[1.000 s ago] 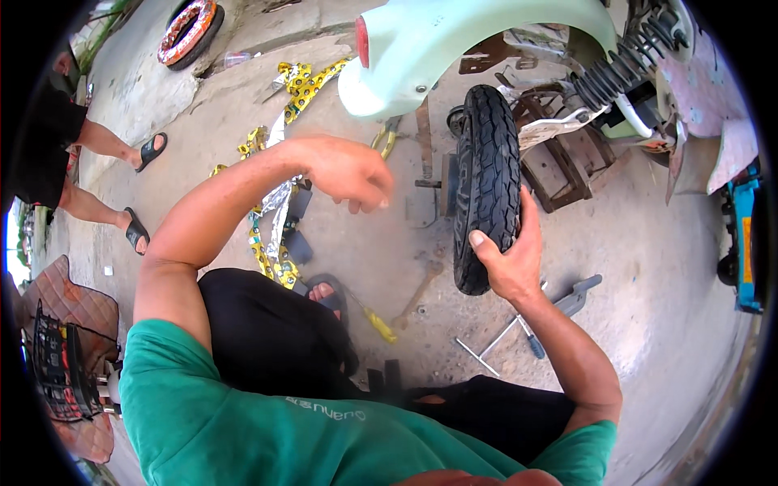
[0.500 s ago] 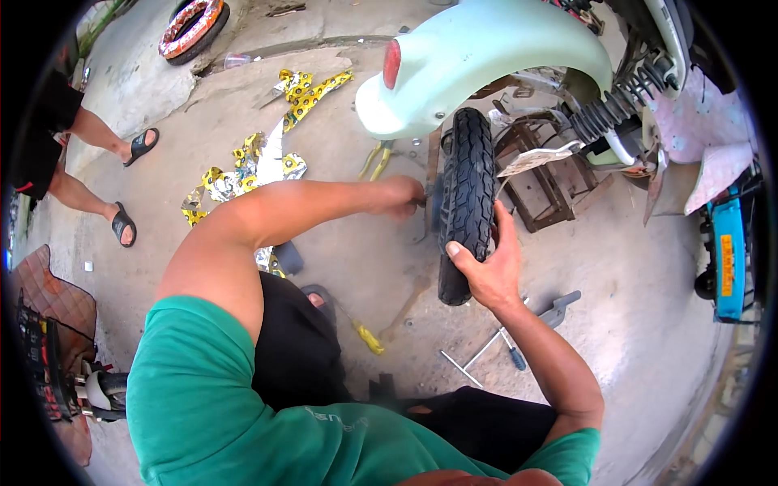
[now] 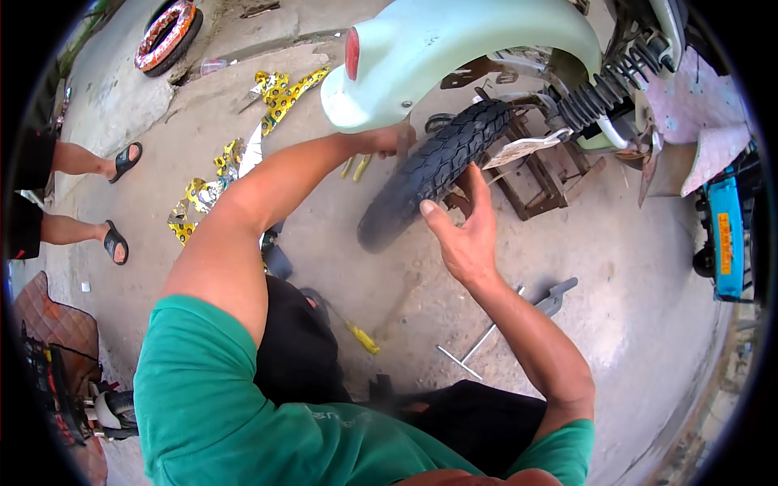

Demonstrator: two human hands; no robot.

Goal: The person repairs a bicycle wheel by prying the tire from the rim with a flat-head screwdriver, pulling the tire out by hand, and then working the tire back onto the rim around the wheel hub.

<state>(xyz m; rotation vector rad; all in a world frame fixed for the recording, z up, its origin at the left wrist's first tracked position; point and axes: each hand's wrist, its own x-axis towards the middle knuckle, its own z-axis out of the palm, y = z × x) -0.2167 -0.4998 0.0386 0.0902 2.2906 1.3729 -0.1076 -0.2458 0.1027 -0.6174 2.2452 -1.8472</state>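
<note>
A wheel with a black, knobbly tyre (image 3: 433,172) leans beneath the pale green rear fender (image 3: 470,49) of a scooter, its near end blurred. My right hand (image 3: 468,239) grips its right side, thumb by the tread and index finger reaching up along the edge; the other fingers are partly hidden. On the wheel's left side, just under the fender's lower edge, my left hand (image 3: 391,141) is closed. Its fingertips are hidden and blurred, so what they hold cannot be made out. A rusty metal stand (image 3: 531,182) sits right of the wheel, below the coil-spring shock absorber (image 3: 612,85).
Yellow-handled pliers (image 3: 356,168) and a yellow-handled screwdriver (image 3: 362,338) lie on the concrete, with a T-shaped wrench (image 3: 478,347) at right. Torn yellow wrapping (image 3: 203,194) is at left, near a bystander's sandalled feet (image 3: 117,241). A wrapped tyre (image 3: 166,40) lies far left.
The wheel has tilted, its near end swinging left and its top leaning right toward the stand. My left hand has moved up and slightly left; my right hand has shifted left with the wheel.
</note>
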